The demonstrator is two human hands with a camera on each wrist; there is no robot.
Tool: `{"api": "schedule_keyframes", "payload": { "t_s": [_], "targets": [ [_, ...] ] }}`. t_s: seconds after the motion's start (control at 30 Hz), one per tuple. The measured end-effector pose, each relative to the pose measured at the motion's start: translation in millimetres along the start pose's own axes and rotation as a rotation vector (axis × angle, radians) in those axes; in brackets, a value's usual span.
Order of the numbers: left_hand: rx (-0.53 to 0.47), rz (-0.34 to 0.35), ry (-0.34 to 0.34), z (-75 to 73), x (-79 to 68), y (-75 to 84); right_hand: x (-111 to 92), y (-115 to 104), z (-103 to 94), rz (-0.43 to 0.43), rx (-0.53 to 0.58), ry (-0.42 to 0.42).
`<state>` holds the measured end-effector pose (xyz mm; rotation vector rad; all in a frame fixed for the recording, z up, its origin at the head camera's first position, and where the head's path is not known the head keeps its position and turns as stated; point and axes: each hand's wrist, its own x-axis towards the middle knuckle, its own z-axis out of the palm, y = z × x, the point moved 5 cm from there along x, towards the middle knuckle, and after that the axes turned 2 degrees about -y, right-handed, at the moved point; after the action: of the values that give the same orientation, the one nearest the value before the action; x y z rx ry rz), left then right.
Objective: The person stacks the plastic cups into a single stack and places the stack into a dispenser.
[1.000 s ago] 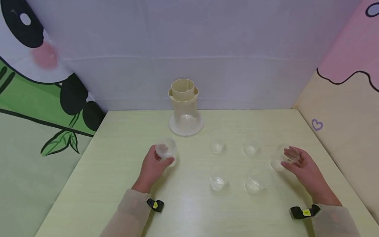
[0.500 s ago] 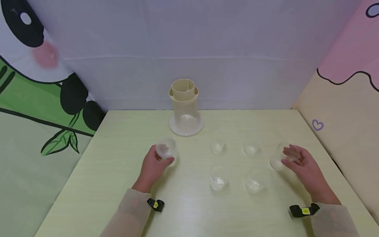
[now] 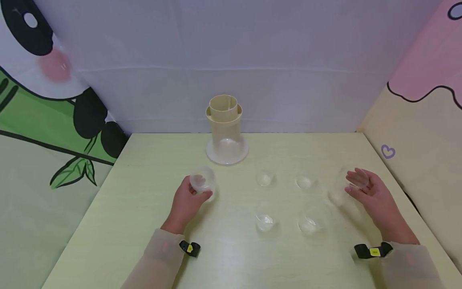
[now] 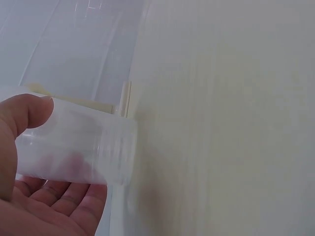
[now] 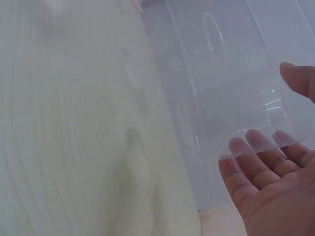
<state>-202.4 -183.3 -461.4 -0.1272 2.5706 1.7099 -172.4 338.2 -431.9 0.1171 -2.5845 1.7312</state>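
On the left of the table, my left hand [image 3: 185, 204] grips a frosted clear plastic cup [image 3: 203, 178] between thumb and fingers. In the left wrist view that cup [image 4: 78, 142] lies sideways across the frame, with the thumb over it and fingertips showing through its wall. At the right, my right hand [image 3: 377, 202] holds a see-through plastic cup [image 3: 341, 186], its fingers behind the wall and the thumb in front. The right wrist view has this cup [image 5: 236, 108] raised off the tabletop.
Several clear cups, among them a near one [image 3: 265, 220] and a far one [image 3: 306, 180], stand in two rows between the hands. At the back stands a beige cylindrical holder [image 3: 225, 128] on a round white base. A pale cloth wall [image 3: 288, 72] closes off the table's [image 3: 231, 257] far edge.
My right hand has moved slightly up and away with its cup, which has lifted off the table. My left hand and its cup have stayed in place.
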Motion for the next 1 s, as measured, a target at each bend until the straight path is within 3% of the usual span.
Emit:
{"api": "schedule_keyframes", "payload": {
  "t_s": [0.23,0.6,0.77,1.0],
  "targets": [
    [-0.011,0.001,0.002,1.3,1.4,-0.5,5,-18,-0.1,-0.051,0.120,-0.002],
    [-0.008,-0.005,0.016,1.8,1.5,-0.9,13,-54,3.1,-0.105,0.132,0.019],
    [-0.018,0.006,0.016,2.2,1.9,-2.2,18,-76,12.5,-0.167,0.199,-0.019],
    [-0.019,0.005,0.013,2.9,2.4,-2.3,24,-110,33.6,-0.224,0.150,-0.085]
  ]
}}
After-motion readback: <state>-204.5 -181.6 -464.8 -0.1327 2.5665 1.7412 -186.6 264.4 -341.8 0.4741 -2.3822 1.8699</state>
